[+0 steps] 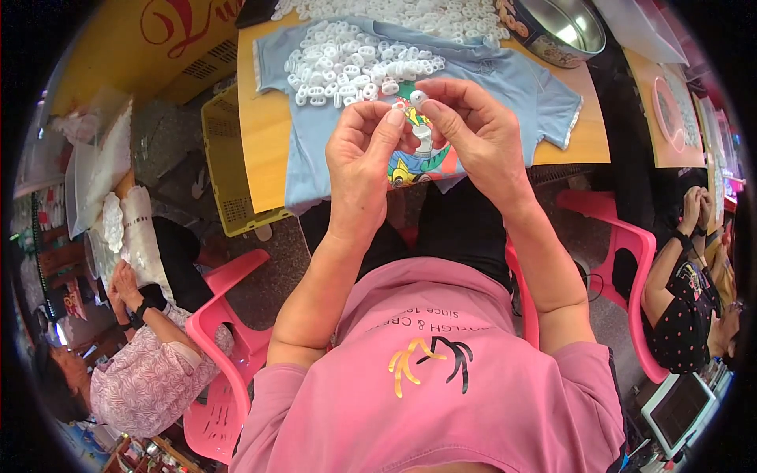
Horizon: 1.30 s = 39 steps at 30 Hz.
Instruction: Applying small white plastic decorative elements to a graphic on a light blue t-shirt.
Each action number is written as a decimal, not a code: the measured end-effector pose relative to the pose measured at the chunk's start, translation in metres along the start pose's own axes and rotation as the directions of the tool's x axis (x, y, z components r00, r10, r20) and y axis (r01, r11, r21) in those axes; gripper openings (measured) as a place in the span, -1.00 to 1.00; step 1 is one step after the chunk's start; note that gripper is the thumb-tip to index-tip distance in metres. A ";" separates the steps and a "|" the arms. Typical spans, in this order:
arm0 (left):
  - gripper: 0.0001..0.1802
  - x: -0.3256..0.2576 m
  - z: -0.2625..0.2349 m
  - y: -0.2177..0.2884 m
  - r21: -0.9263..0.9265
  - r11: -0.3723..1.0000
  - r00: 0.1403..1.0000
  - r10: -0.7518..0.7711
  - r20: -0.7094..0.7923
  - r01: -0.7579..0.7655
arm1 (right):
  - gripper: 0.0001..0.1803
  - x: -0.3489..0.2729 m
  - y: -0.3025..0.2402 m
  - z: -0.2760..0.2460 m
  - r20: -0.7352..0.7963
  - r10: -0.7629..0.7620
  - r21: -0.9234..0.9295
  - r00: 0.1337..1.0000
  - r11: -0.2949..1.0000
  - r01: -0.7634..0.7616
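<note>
Both my hands are raised over a light blue child's T-shirt [512, 87] with a colourful cartoon print, spread on an orange table [264, 126]. My right hand [473, 130] pinches a small white plastic piece [418, 97] between thumb and forefinger. Close beside it, my left hand [367, 154] has its fingertips meeting near the same piece; whether they touch it I cannot tell. A heap of small white plastic rings [347, 67] lies on the upper part of the shirt and beyond it.
A round metal tin [564, 31] stands at the table's back right. A yellow plastic crate [225, 158] sits left of the table. Pink plastic chairs [225, 315] flank me. One person sits at my left handling white pieces, another at my right.
</note>
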<state>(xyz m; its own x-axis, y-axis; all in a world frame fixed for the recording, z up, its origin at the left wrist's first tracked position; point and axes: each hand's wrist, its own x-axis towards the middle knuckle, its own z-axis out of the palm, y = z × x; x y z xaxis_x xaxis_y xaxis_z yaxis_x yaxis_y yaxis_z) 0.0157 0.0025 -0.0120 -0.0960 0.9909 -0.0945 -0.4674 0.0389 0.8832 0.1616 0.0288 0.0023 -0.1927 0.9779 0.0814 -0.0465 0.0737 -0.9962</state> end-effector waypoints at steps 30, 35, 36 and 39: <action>-0.86 -0.002 0.004 -0.002 -0.012 1.000 0.999 0.005 -0.039 -0.006 | -0.76 -0.005 0.008 0.005 -0.077 0.015 0.084 0.997 0.996 -0.008; -0.86 -0.003 0.005 -0.007 -0.009 1.000 0.998 0.028 -0.056 -0.029 | -0.77 -0.006 0.008 0.011 -0.110 -0.024 0.058 0.994 0.998 0.030; -0.86 -0.003 0.005 -0.007 -0.007 0.999 0.998 0.034 -0.058 -0.035 | -0.77 -0.006 0.009 0.011 -0.110 -0.031 0.038 0.993 0.999 0.035; -0.86 -0.005 0.007 -0.009 -0.014 0.999 0.997 0.038 -0.069 -0.039 | -0.78 -0.007 0.011 0.012 -0.114 -0.015 0.060 0.993 0.998 0.022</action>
<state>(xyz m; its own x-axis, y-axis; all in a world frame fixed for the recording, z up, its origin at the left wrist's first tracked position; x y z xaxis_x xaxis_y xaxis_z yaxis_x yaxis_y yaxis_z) 0.0264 -0.0014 -0.0158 -0.1738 0.9804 -0.0926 -0.4759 -0.0013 0.8795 0.1502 0.0207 -0.0088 -0.0787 0.9926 0.0924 -0.1098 0.0835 -0.9904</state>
